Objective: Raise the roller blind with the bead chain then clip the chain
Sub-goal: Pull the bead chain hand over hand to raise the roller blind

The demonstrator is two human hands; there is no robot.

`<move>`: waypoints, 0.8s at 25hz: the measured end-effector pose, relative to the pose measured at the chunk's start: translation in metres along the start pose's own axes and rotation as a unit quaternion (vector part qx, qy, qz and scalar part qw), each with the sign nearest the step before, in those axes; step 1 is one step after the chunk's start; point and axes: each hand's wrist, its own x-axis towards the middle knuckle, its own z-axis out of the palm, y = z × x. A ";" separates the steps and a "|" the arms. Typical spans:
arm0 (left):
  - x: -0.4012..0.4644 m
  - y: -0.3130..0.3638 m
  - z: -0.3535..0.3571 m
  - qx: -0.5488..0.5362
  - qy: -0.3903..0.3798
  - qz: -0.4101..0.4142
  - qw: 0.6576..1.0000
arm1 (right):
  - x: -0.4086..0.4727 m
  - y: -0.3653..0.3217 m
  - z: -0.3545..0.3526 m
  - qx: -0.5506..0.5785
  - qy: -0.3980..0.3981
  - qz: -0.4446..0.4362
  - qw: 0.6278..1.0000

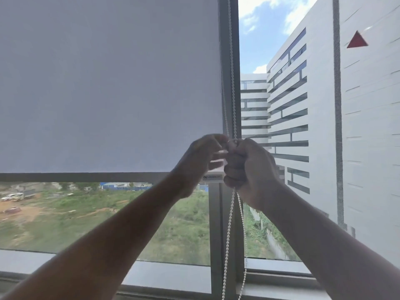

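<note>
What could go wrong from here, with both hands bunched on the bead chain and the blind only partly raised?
1. The right hand seems to fist both strands of the bead chain; pulling both at once would probably lock the roller blind rather than raise it.
2. The left hand only pinches near the strands, so that grip may slip.
3. The loose loop below swings free and could tangle before clipping.

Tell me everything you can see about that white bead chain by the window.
The bead chain is a loop of small, round, off-white beads, plastic by the look of it. Two strands hang side by side along the dark window frame, at the right edge of the grey roller blind. The right hand is closed in a fist around both strands; the left hand pinches it just beside. Below the fist the strands dangle loosely, slightly apart, past the sill.
</note>
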 end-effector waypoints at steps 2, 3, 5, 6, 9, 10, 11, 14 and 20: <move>0.029 0.044 0.006 -0.099 0.036 0.017 0.994 | 0.002 0.003 0.002 -0.021 -0.003 0.003 1.000; 0.039 0.061 0.011 -0.138 0.046 0.015 0.989 | 0.002 0.004 0.003 -0.028 -0.004 0.005 1.000; 0.049 0.077 0.017 -0.186 0.053 0.006 0.981 | 0.001 0.004 0.005 -0.041 -0.008 0.004 0.999; 0.052 0.080 0.019 -0.202 0.054 0.001 0.978 | 0.001 0.004 0.006 -0.049 -0.010 0.000 0.999; 0.057 0.078 0.022 -0.239 0.063 -0.011 0.969 | -0.001 0.007 0.006 -0.061 -0.016 -0.014 0.998; 0.057 0.075 0.025 -0.237 0.064 -0.016 0.969 | -0.002 0.009 0.005 -0.062 -0.016 -0.014 0.998; 0.057 0.070 0.029 -0.228 0.064 -0.021 0.971 | -0.003 0.013 0.002 -0.065 -0.015 -0.014 0.998; 0.048 0.044 0.034 -0.205 0.054 -0.034 0.977 | -0.011 0.034 -0.011 -0.087 -0.015 -0.004 0.996; 0.017 -0.030 0.037 -0.223 0.036 -0.048 0.973 | -0.033 0.090 -0.040 -0.117 -0.026 0.045 0.992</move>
